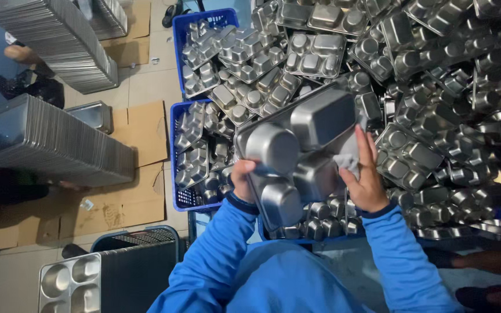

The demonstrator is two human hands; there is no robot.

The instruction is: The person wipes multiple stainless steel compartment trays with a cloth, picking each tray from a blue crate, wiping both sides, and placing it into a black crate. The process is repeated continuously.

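Note:
A steel compartment tray [302, 145] is held bottom side up in front of me, its raised compartments facing the camera. My left hand [243, 181] grips the tray's near left edge. My right hand [365, 177] presses a small pale cloth [348, 159] against the tray's right side. Both arms wear blue sleeves.
A big heap of the same steel trays [436, 87] fills the right and top. Blue crates [176, 150] hold more trays. Neat stacks of trays [47, 145] stand on cardboard at the left, another stack [71, 284] at the bottom left. Someone's feet [27, 84] show at far left.

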